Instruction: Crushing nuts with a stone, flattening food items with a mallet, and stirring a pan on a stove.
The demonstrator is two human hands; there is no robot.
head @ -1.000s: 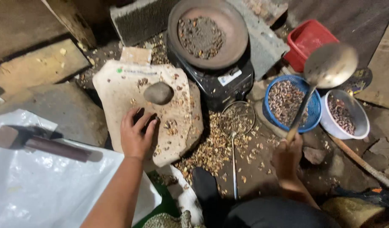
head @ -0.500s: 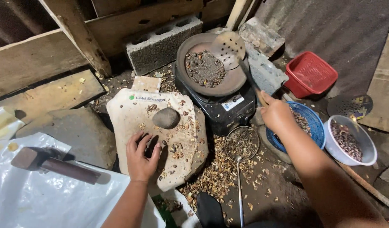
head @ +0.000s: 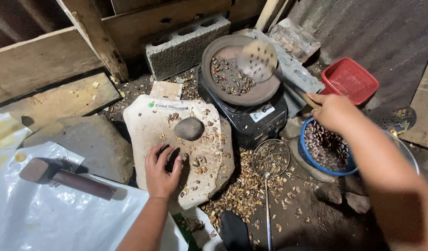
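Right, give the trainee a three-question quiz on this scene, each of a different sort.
1. True or false: the right hand holds the perforated ladle over the round pan.
2. What does the left hand rest on? A) the hammer B) the flat slab C) the red tray
3. Fill in: the blue bowl holds ____.

Key: 1 true; 2 B; 3 nuts
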